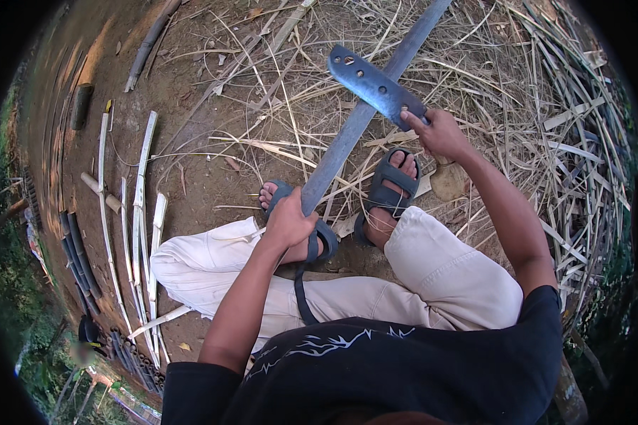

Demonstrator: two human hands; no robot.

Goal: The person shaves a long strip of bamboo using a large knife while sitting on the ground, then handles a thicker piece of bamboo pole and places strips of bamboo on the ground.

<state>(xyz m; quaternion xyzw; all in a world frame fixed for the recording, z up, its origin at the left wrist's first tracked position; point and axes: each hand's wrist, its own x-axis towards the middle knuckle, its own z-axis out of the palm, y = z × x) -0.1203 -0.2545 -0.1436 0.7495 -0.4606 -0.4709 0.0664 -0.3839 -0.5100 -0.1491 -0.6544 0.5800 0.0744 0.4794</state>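
My left hand [290,219] is closed round the near end of a long grey bamboo pole [344,145]. From there the pole slants away to the far right and out of the picture's top edge. My right hand [438,133] grips a machete [368,83] with a broad dark blade pierced by several holes; its handle is mostly hidden in my fist. The blade lies crosswise over the pole, its tip pointing far left. Whether it touches the pole I cannot tell. Below the pole are my feet in dark sandals [395,180].
Thin shavings [489,92] cover the ground ahead and to the right, heaped into a pile of strips [581,170] at the right edge. Long pale split strips [140,198] lie at the left, near dark bamboo pieces [81,258]. A round wooden piece [448,182] stands beside my right foot.
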